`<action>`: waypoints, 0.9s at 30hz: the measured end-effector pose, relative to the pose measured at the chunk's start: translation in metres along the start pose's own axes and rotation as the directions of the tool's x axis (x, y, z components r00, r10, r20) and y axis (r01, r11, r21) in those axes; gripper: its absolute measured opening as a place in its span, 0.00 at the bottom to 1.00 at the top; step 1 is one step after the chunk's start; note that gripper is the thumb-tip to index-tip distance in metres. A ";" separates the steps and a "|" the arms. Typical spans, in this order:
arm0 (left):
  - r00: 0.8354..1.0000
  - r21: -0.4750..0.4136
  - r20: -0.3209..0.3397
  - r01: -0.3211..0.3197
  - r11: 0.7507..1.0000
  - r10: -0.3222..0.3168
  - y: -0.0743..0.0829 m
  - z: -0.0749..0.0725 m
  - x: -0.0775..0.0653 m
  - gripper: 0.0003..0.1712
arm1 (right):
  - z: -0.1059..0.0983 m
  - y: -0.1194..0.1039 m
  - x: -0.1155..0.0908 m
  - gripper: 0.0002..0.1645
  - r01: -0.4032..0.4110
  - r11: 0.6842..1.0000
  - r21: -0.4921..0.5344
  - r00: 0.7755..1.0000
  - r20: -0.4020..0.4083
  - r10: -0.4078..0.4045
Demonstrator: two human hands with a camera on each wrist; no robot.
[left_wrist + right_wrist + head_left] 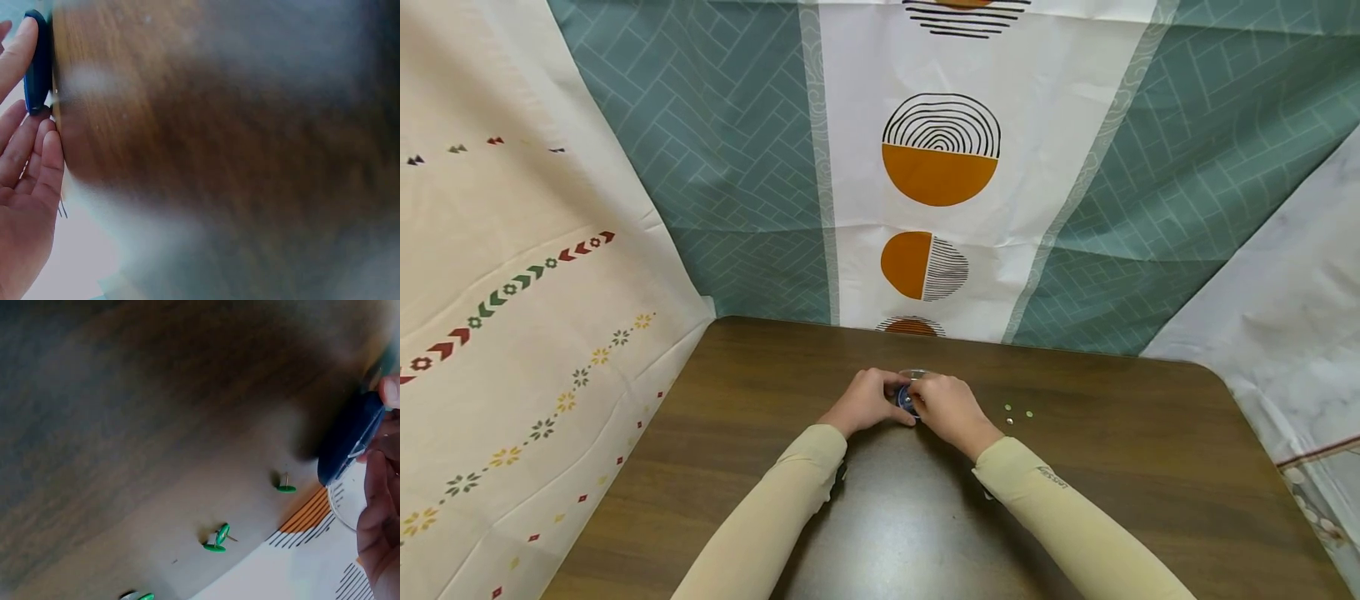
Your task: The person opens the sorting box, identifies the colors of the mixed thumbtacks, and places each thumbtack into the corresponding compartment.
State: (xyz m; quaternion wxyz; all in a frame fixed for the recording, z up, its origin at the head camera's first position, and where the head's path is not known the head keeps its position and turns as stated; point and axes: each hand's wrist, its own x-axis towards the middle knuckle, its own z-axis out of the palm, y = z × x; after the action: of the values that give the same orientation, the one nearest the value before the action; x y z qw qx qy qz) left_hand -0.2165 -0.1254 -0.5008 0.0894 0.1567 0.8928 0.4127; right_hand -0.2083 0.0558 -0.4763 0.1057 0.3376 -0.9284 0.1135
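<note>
Both hands meet at a dark blue round case (906, 401) low over the table. My left hand (871, 402) holds its left side, the thumb on the near edge and the fingers on the far edge. In the left wrist view the case (39, 65) shows edge-on between thumb and fingers. From the right, my right hand (946, 406) grips the case with bent fingers. The right wrist view shows the case (351, 437) tilted beside the right fingers (376, 506). Behind it is a clear curved rim (337, 509). Whether the right fingertips pinch something small is hidden.
Several green thumbtacks lie to the right of the hands, among them a single tack (287, 488), a pair of tacks (215, 547) and another tack (146, 597). The brown wooden table (760, 392) ends at a patterned cloth (850, 167) behind and cloths at both sides.
</note>
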 end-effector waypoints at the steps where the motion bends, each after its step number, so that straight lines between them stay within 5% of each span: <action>1: 1.000 -0.001 0.001 0.000 1.000 0.000 0.000 0.000 0.000 0.38 | 0.001 0.000 0.000 0.04 -0.001 1.000 -0.016 1.000 -0.007 0.001; 8: 1.000 -0.001 -0.001 0.001 1.000 -0.001 0.000 0.001 0.000 0.37 | 0.002 -0.002 -0.002 0.05 -0.013 0.996 -0.088 0.999 -0.037 0.010; 27: 1.000 0.008 -0.007 0.000 1.000 0.000 0.001 0.001 0.000 0.37 | 0.006 0.000 0.000 0.05 0.005 0.998 -0.063 0.999 -0.054 -0.008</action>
State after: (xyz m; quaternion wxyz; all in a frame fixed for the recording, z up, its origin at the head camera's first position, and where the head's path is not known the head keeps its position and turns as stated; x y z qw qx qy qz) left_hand -0.2165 -0.1245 -0.5009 0.0857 0.1556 0.8947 0.4098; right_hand -0.2093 0.0545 -0.4820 0.1417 0.3338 -0.9273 0.0930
